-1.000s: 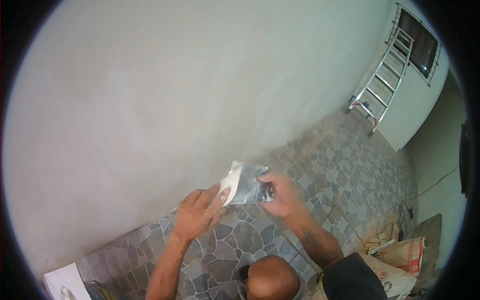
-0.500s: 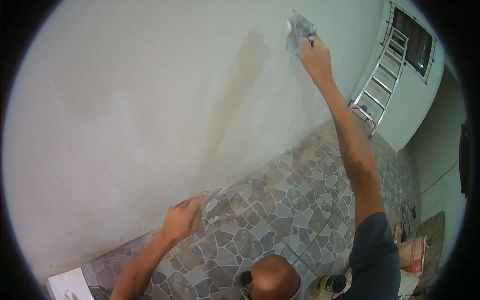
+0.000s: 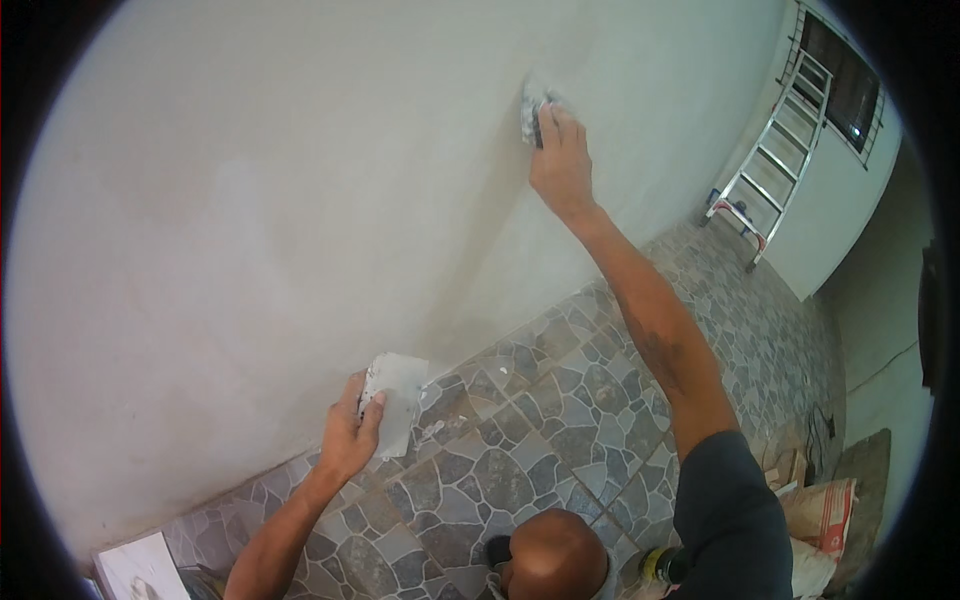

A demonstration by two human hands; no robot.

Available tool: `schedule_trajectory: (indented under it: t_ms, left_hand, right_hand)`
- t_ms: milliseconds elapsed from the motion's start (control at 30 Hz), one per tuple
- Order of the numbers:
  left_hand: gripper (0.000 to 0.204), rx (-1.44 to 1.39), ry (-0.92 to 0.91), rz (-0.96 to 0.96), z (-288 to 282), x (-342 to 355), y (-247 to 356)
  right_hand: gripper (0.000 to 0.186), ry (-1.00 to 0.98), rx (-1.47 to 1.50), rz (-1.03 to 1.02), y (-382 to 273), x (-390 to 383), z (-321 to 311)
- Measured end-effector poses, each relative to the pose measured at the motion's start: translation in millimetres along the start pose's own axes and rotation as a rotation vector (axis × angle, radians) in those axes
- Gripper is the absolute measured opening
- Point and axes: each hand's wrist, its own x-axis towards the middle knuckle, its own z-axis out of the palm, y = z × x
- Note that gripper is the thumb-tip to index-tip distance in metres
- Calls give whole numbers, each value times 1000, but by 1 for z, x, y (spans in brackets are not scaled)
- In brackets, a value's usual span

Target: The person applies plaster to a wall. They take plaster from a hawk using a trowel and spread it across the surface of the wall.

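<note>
The wall (image 3: pixel 300 200) is matt and smooth, the smeared blade (image 3: pixel 531 108) probably metal.

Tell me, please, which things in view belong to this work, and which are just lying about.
Belong to the work:
scraper, in the right hand
flat white plate, in the left hand
wall in front

Seem just left about, untouched:
ladder
sack
wood pieces

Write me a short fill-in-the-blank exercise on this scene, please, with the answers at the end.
1. The right hand holds a scraper up at the pale ____.
2. A flat, pale plate is held in the ____.
3. A metal ____ with several rungs stands by the window.

Missing words: wall; left hand; ladder.
</note>
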Motion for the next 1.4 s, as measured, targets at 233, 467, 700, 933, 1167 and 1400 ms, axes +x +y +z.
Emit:
schedule_trajectory:
  t_ms: [233, 467, 700, 933, 1167, 1400]
  left_hand:
    - [36, -162, -40, -181, -10, 1, 11]
    - [35, -183, -38, -199, -13, -2, 2]
    - [36, -181, 18, -150, -15, -6, -15]
    - [38, -181, -12, -138, -3, 1, -1]
    - [37, -229, -10, -141, -3, 1, 20]
    - [37, -271, -35, -185, -4, -1, 17]
  right_hand:
    - [29, -151, 124, 590, 32, 85, -62]
    - [37, 84, 69, -9, 87, 145, -27]
    - [53, 76, 59, -139, 47, 56, -10]
    - [55, 18, 50, -40, -6, -47, 7]
    - [43, -95, 177, -66, 18, -34, -35]
    - [31, 104, 46, 9, 82, 149, -39]
